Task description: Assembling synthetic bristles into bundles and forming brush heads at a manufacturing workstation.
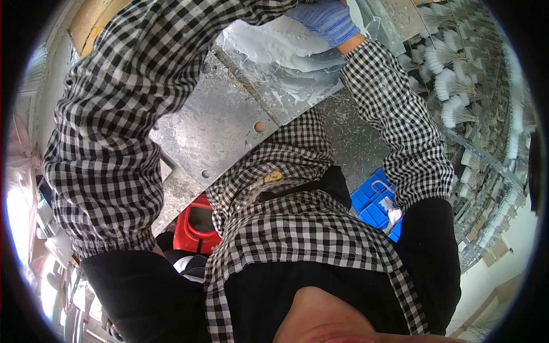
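Note:
My right hand (330, 22), in a blue knitted glove, is at the top edge, over a patch of thick white paste (274, 43). Only its back and cuff show; the fingers are hidden, so what they hold cannot be made out. My left arm, in a black-and-white checked sleeve (123, 97), bends across to the same spot, and its hand lies beyond the picture's edge. The paste is smeared in ridges over a grey metal work surface (211, 131). Beside my right hand stands a clear plastic sheet or container wall (374, 28), smudged with white.
Racks with several white, fan-shaped bristle-like bundles (452, 86) line the right side. Below the work surface are a red plastic stool or bin (184, 231) and a blue plastic crate (366, 197). A round hole (260, 127) pierces the metal near its edge. Cardboard (94, 23) lies far left.

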Motion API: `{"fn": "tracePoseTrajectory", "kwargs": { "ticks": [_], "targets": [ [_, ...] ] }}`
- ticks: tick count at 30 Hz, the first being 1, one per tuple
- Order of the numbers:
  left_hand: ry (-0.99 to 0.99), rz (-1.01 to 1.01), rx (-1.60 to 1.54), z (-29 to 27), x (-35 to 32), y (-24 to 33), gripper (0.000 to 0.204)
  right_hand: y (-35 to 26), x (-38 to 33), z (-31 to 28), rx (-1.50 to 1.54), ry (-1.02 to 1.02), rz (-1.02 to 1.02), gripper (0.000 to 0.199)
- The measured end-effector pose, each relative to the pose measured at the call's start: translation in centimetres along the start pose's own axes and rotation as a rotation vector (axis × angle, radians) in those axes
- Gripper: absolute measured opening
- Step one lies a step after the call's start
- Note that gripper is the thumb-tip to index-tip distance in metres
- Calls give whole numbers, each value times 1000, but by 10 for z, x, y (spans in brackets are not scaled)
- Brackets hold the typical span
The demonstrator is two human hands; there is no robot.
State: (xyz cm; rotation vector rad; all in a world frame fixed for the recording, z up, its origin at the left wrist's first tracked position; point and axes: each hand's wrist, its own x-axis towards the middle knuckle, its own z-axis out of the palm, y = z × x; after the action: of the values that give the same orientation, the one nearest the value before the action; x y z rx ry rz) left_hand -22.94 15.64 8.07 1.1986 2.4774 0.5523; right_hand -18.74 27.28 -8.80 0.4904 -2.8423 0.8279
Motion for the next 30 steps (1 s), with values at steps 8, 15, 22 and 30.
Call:
{"fn": "tracePoseTrajectory", "kwargs": {
  "ticks": [8,15,22,30],
  "targets": [
    [82,-29,-12,11,3,12,39,19,-15,8,227,-48,-24,63],
    [66,-9,-31,9,7,12,39,26,-18,6,-15,-56,-50,58],
    [-27,-11,-34,2,4,13,42,9,-14,2,-120,19,-95,61],
    [-24,34,24,-3,11,17,52,-40,-3,-36,-154,-258,370,54]
  ]
}}
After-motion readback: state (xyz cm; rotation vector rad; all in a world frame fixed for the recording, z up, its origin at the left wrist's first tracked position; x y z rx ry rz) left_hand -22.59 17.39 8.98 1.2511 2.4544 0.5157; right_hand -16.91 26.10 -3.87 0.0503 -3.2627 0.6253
